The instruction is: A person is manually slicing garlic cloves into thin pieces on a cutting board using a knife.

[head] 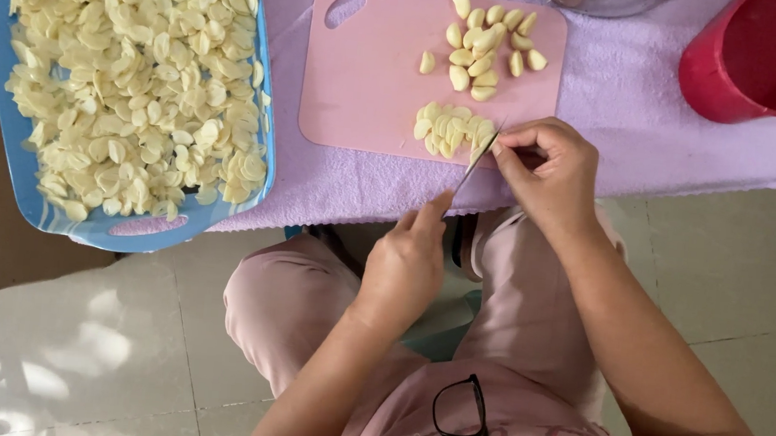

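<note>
The pink cutting board (pixel 372 69) is lying near the front edge of the tabletop (pixel 671 139) under a lilac towel, with bare board open on its left half; the blue tray (pixel 8 114) of garlic slices is overhanging the edge well to the left, and a red bucket (pixel 751 62) is standing at the far right. The left hand (pixel 407 266) is closing round a knife (pixel 475 165), its handle hidden, forefinger lying along the blade. The right hand (pixel 549 171) is curling tight, fingertips seemingly pinching a clove at the board's near edge; the blade is meeting it there, just beside the cut slices (pixel 450 129); whole cloves (pixel 485 46) are waiting farther back.
</note>
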